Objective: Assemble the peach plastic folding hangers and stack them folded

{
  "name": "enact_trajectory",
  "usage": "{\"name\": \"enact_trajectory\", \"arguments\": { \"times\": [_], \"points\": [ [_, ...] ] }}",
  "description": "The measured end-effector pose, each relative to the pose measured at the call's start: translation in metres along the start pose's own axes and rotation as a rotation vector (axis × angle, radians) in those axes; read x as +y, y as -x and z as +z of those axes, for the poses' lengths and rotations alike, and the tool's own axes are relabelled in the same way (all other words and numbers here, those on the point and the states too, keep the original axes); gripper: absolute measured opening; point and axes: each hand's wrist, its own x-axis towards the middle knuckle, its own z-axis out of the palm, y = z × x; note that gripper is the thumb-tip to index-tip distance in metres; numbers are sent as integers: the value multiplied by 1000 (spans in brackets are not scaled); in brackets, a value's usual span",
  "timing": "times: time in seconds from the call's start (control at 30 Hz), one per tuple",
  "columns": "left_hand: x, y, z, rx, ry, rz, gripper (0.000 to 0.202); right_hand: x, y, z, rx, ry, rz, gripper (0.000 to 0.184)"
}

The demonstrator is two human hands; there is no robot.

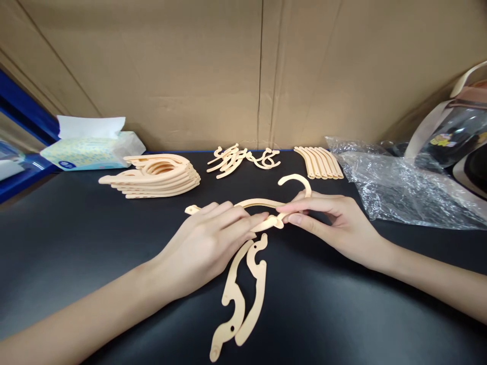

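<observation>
A cream plastic clothes hanger [258, 202] lies between my two hands, low over the black table, its curved hook pointing up at the right. Fingers of my left hand [205, 241] are wrapped over the hanger's arms from the left, hiding part of them. At the base of the hook, my right hand [338, 220] pinches the hanger between thumb and fingers. Just below, two loose hanger arms lie side by side on the table: one longer and wavy [239, 304], the other shorter [259, 286].
Behind my left hand sits a stack of cream hanger pieces [163, 178]. Small hooks [230, 159] lie in a heap at the back, beside a row of curved bars [319, 162]. A tissue pack [91, 150], crumpled clear plastic [384, 187] and a strapped bottle [456, 132] flank them. Cardboard [190, 66] stands behind.
</observation>
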Motion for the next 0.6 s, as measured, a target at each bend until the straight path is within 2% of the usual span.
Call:
{"name": "enact_trajectory", "arguments": {
  "times": [0.17,0.3,0.43,0.6],
  "points": [
    [3,0,-8,9,96,-179,29,-1,3,-2,-38,76,-134,31],
    [0,1,-17,-2,264,-351,23,6,2,-7,-6,285,-220,20],
    [-7,4,-20,24,482,-443,21,16,-2,-10,-78,432,-177,20],
    [-11,8,-14,-39,866,-557,39,23,-3,-9,-110,485,-98,19]
  ]
}}
